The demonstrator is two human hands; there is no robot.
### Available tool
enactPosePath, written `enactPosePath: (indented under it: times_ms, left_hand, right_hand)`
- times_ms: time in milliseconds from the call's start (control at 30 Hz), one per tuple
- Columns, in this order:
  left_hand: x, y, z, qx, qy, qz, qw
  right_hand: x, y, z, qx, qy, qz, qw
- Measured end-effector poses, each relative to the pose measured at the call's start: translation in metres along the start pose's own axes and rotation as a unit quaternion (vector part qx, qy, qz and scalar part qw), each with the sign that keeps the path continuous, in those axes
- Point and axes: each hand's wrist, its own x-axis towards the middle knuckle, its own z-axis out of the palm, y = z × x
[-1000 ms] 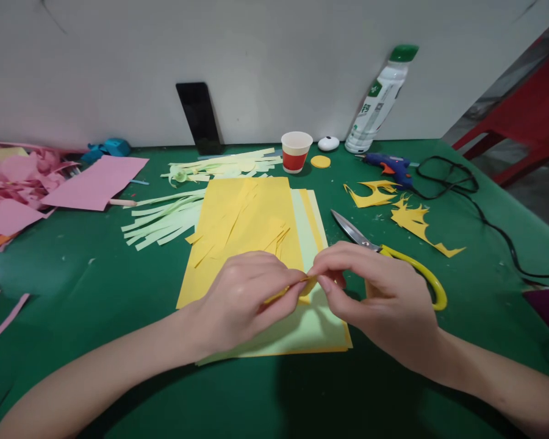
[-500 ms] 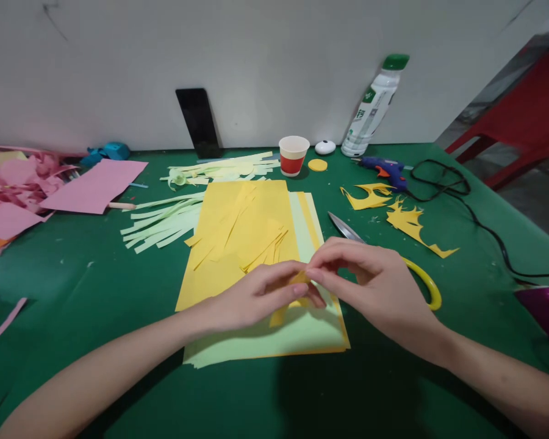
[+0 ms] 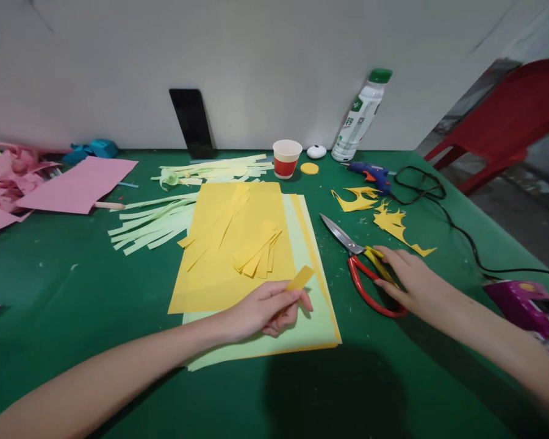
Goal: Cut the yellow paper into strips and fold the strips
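My left hand pinches a short yellow paper strip, whose free end points up and to the right. Below it lie yellow paper sheets and pale green sheets. Several cut yellow strips are fanned out on top, just beyond that hand. On the right, my right hand has its thumb and fingers around the yellow handle of a pair of scissors. The scissors rest on the table with the blades pointing away and to the left; their other handle is red.
Fringed pale green paper lies left of the sheets, pink paper farther left. Along the wall stand a phone, a paper cup and a bottle. A glue gun, its cord and yellow scraps lie right.
My right hand has left the yellow strip and moved right, onto the scissors' handle. My left hand keeps the strip, which now sticks up from its fingers. The view has shifted slightly.
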Motion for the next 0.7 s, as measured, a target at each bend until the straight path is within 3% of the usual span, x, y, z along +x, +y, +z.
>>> enactPosePath:
  times_ms: [200,367,533,700]
  left_hand:
    - [-0.001,0.001,-0.001,0.017,0.012,0.02,1.0]
    - [-0.004,0.0,0.003,0.031,0.032,0.034,0.998]
    - [-0.006,0.012,0.003,0.032,0.073,0.09,0.993]
    - [-0.016,0.041,0.001,0.04,0.118,0.163,0.979]
  right_hand:
    - [-0.001,0.006,0.014,0.016,0.008,0.037,0.999]
    - [0.011,0.013,-0.004,0.141,-0.021,0.052,0.988]
    - [0.003,0.001,-0.013,0.366,-0.076,0.006,0.928]
    - [-0.014,-0.05,-0.005,0.512,-0.08,-0.04,0.854]
